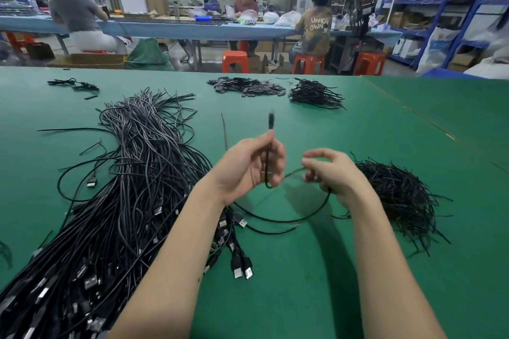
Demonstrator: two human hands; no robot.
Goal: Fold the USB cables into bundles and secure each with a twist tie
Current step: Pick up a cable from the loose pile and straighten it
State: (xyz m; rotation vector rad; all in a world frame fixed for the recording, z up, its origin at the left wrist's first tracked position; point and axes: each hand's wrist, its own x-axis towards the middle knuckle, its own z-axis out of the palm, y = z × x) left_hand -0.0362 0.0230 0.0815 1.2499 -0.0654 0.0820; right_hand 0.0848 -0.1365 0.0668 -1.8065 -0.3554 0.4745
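One readable print, on a shirt

Far beyond the right hand [334, 173], across the aisle, a seated person's shirt [316, 33] bore pale letters on its back in two lines: "UNKN" over "OWN". No other writing, label or number could be read.

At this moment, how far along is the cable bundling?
Done: a small pile of tied bundles lies at the far edge. In hand: the left hand and right hand are looping one cable, not yet tied. Left: the large heap of loose cables; twist ties wait at right.
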